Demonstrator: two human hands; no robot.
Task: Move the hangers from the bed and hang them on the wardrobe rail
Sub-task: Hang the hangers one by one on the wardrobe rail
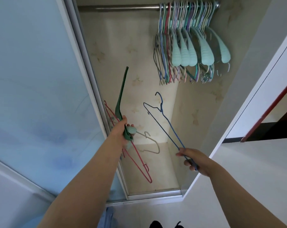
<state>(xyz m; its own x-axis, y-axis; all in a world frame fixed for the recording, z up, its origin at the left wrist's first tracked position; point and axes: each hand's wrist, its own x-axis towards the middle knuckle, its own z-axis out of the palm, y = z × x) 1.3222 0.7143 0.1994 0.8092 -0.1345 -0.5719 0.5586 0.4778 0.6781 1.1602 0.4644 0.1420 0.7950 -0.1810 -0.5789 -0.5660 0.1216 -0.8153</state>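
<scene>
Hangers fill both hands before an open wardrobe: the right hand (194, 160) pinches one blue wire hanger (165, 122), the left hand (123, 134) grips a dark green hanger (122, 94), a red one (140, 162) and others. Beyond, the rail (119, 7) runs bare at left; a dense bunch (189, 45) crowds its right end.

An open wardrobe recess (139, 55), lined in pale cream paper with faint leaf motifs, is standing behind a frosted blue-tinted sliding door (32, 79) in a silver frame (90, 79). White walls (254, 46) are flanking it at right, where a dark red-edged doorway (271, 112) is showing. Pale flooring (205, 203) is catching soft daylight.
</scene>
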